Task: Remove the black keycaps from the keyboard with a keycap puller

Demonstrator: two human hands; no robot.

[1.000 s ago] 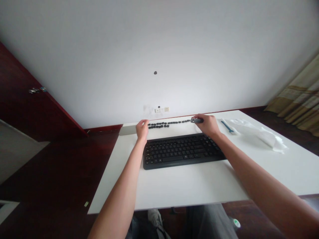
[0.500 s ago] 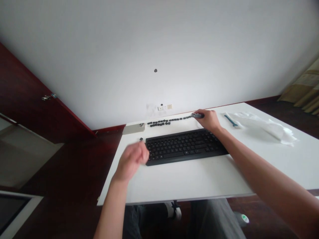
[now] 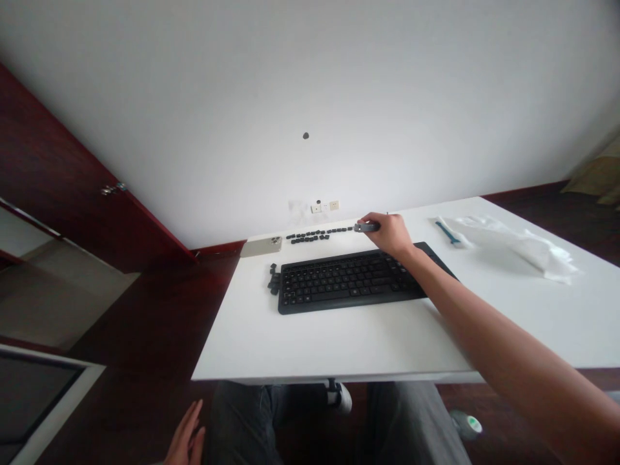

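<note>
My right hand [image 3: 391, 234] is closed around a small grey tool with a dark body [image 3: 367, 227]; its exact kind is too small to tell. The tool's tip is at the right end of a row of black keycaps [image 3: 307, 239] laid along the back of the table. Below my right wrist lies a black keyboard [image 3: 339, 284], partly covered by my forearm. A few loose keycaps [image 3: 274, 283] are bunched at its left edge. Down beside my left leg, off the table, my left hand [image 3: 186, 438] shows stretched fingers and holds nothing.
A phone [image 3: 261, 247] lies at the table's back left. Toward the right are a brush with a blue handle [image 3: 446, 232] and a crumpled white plastic bag [image 3: 527, 248]. The white table [image 3: 339, 349] stands against a wall. A bottle [image 3: 467, 425] is on the floor.
My left hand has dropped from the keyboard's left edge to beside my leg and opened, uncovering the loose keycaps. My right hand has shifted slightly left with the tool.
</note>
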